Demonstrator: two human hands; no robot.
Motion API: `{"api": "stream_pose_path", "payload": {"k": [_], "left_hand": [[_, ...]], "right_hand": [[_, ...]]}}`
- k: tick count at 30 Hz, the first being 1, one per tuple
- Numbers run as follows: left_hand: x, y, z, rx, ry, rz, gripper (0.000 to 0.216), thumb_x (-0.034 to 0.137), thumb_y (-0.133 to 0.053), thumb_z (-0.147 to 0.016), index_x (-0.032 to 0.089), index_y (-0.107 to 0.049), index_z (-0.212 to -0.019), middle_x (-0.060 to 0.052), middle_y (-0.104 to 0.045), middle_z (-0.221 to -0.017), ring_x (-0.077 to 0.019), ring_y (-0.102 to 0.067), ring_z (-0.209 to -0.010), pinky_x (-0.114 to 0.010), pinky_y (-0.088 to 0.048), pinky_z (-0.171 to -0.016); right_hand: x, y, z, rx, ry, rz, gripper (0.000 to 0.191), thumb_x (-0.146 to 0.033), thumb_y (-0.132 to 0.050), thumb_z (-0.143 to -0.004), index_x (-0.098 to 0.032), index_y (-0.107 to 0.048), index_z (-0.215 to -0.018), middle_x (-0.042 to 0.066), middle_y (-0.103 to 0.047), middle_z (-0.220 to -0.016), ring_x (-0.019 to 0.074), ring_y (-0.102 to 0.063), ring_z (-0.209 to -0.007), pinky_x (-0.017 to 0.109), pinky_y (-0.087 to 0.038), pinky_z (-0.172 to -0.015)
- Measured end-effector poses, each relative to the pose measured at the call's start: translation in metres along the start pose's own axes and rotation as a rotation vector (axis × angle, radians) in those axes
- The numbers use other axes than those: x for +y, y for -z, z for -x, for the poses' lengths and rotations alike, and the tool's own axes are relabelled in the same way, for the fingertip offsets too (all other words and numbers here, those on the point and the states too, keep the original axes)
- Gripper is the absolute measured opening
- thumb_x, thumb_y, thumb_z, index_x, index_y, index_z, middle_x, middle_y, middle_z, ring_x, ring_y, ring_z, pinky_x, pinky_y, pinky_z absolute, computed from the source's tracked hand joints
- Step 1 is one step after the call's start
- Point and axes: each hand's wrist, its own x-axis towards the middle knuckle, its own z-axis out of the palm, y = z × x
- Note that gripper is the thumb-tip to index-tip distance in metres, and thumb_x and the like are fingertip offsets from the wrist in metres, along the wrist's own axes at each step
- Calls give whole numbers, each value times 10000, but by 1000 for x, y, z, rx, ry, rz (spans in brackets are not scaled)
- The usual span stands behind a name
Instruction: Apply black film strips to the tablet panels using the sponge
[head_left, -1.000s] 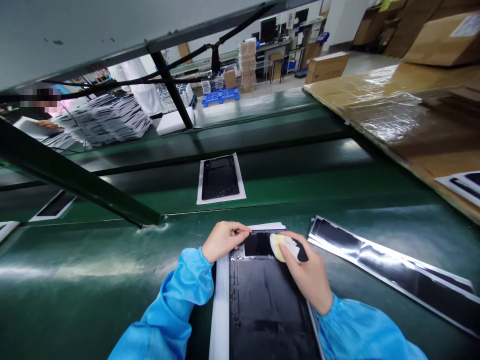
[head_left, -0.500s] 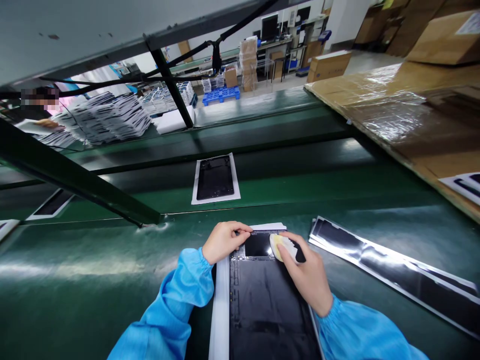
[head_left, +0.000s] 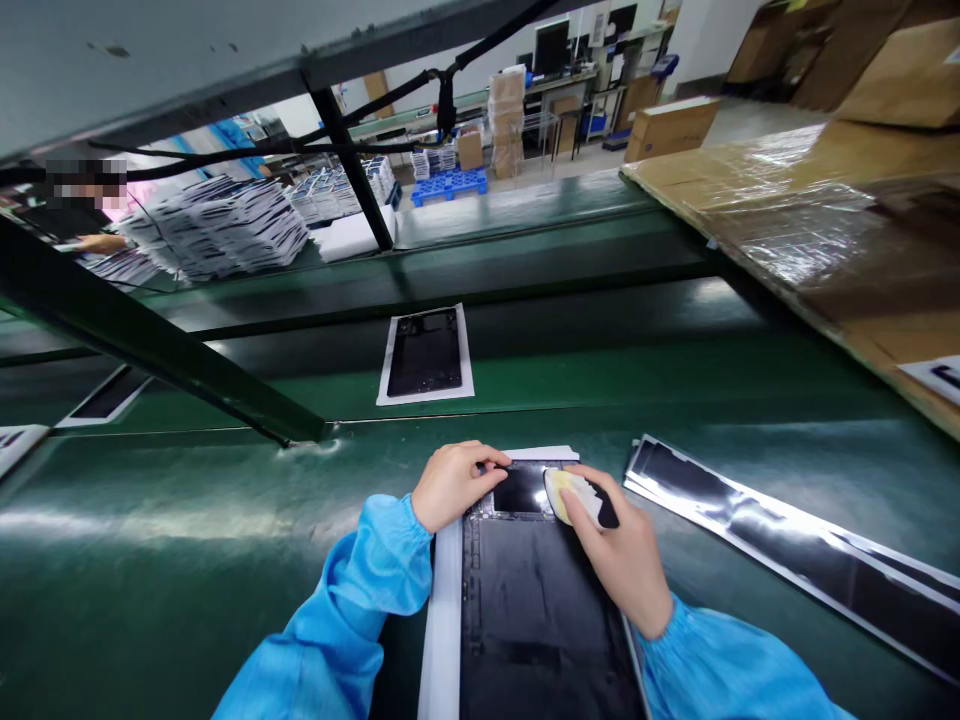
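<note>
A flat black tablet-like panel (head_left: 551, 610) lies on white sheets (head_left: 442, 630) at the near edge of the green bench. Across its top end sits a glossy black rectangle of film (head_left: 517, 490). My left hand (head_left: 457, 482) is at the panel's upper left corner, thumb and forefinger pinched together by the film; whatever is between the fingertips is too small to make out. Between thumb and fingers, my right hand (head_left: 630, 555) grips a rounded white-and-yellow pad (head_left: 562, 495) with a black part, held against the film's right end.
Long black strips with white edges (head_left: 780, 540) lie right of the panel. Another black panel (head_left: 426, 350) rests on white paper on the green belt beyond. A slanted green post (head_left: 225, 370) stands left. Wrapped cardboard (head_left: 787, 220) juts in at right. A co-worker's hand (head_left: 103, 243) shows far left.
My view has shifted slightly. Both hands keep nearly the same hold and place on the panel. Beyond the bench, the panel on the belt has slid a little left relative to the post.
</note>
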Motion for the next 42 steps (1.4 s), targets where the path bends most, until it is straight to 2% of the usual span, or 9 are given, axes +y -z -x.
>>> {"api": "stream_pose_path", "payload": {"k": [7,12,18,21,24,29,35,39,42], "left_hand": [[5,0,3,7,10,-141,159,198,-649,-828,264,-718,-954,34,-655,-816,-111,-586,-652,-206,-422,-625],[11,-5,9,6,-83,-415,186,265,-607,-895,271,-646,-1077,19,-643,-879,-142,-614,-753,-208,-423,-596],[11,-4,18,182,-119,-730,324,353,-634,-880,205,-561,-1160,-37,-596,-961,-200,-560,-860,-239,-442,-552],[0,-7,26,168,-330,-728,163,256,-541,-942,196,-597,-1082,-39,-621,-1034,-189,-548,-900,-261,-476,-664],[-10,-12,34,133,-529,-708,238,173,-433,-980,166,-574,-1172,-56,-612,-1178,-198,-537,-1009,-299,-474,-783],[-12,-13,40,141,-448,-678,289,275,-464,-975,180,-578,-1222,-87,-596,-1229,-229,-545,-1052,-355,-471,-849],[-18,1,53,-41,-522,-507,277,326,-463,-974,279,-621,-1197,-47,-584,-1271,-242,-465,-1232,-401,-426,-981],[-24,2,58,-36,-483,-468,305,327,-451,-980,244,-599,-1233,-60,-587,-1271,-246,-458,-1244,-420,-417,-1000],[-25,-1,57,-7,-488,-466,297,331,-466,-974,238,-617,-1212,-59,-602,-1248,-252,-474,-1223,-423,-428,-989]], "right_hand": [[0,0,-1,0,2,0,248,-410,-506,-902,-212,-603,-1015,40,-670,-968,233,-653,-815,286,-518,-696],[2,-1,0,-13,-7,12,241,-410,-499,-907,-221,-596,-1023,31,-670,-952,227,-653,-765,281,-510,-647],[0,0,-1,-21,-28,21,268,-430,-483,-892,-216,-597,-1006,49,-673,-963,247,-653,-787,300,-514,-658],[-1,0,-2,-18,-22,23,266,-430,-488,-886,-218,-599,-1003,41,-679,-940,241,-658,-759,289,-511,-617],[-2,-1,-2,-12,-13,19,261,-427,-487,-886,-221,-601,-999,33,-680,-934,232,-657,-727,284,-505,-599],[-2,-2,-2,-7,-23,10,269,-428,-485,-883,-217,-599,-1004,35,-681,-917,227,-651,-698,289,-504,-606],[0,-1,0,-6,-28,42,279,-430,-473,-888,-222,-594,-1028,35,-682,-907,229,-648,-658,284,-501,-549],[0,-2,0,15,89,174,311,-409,-426,-932,-226,-562,-1143,37,-675,-981,219,-652,-638,290,-493,-571],[-7,-10,-4,-41,209,269,299,-375,-375,-965,-225,-579,-1125,36,-685,-875,228,-658,-641,282,-466,-551]]}}
